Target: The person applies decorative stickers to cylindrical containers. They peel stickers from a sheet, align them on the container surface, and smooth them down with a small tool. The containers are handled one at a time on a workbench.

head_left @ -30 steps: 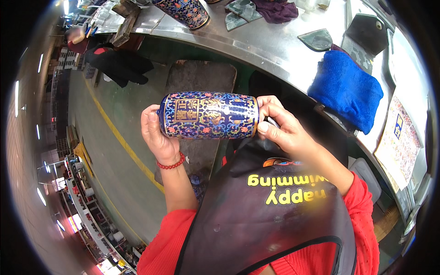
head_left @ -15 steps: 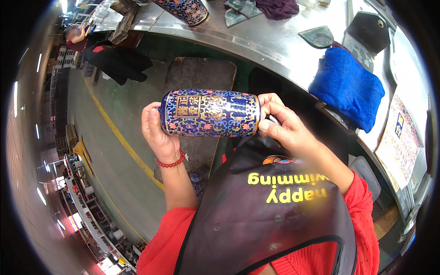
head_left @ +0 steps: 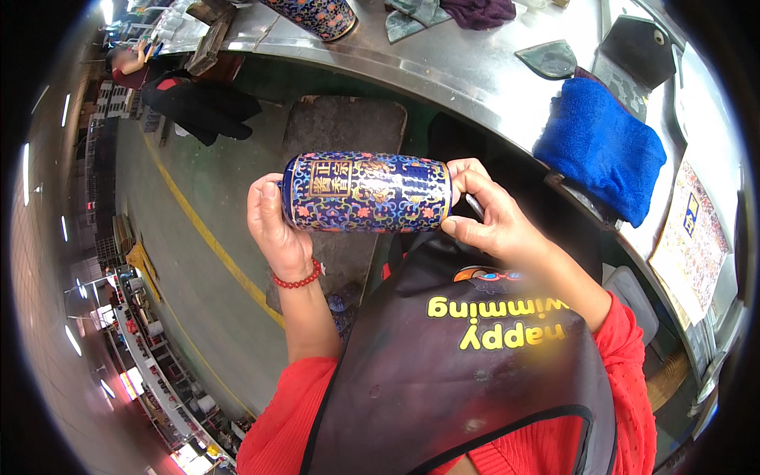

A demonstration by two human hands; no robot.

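Blue enamel cylindrical jar with floral and gold pattern held sideways in the air, off the steel desk's near edge. Left hand clamped on its left end, right hand gripping its right end. Blue folded towel at desk's right edge.

A folded blue towel lies on the curved steel workbench right of the hands; a second patterned blue cylinder stands beyond them.
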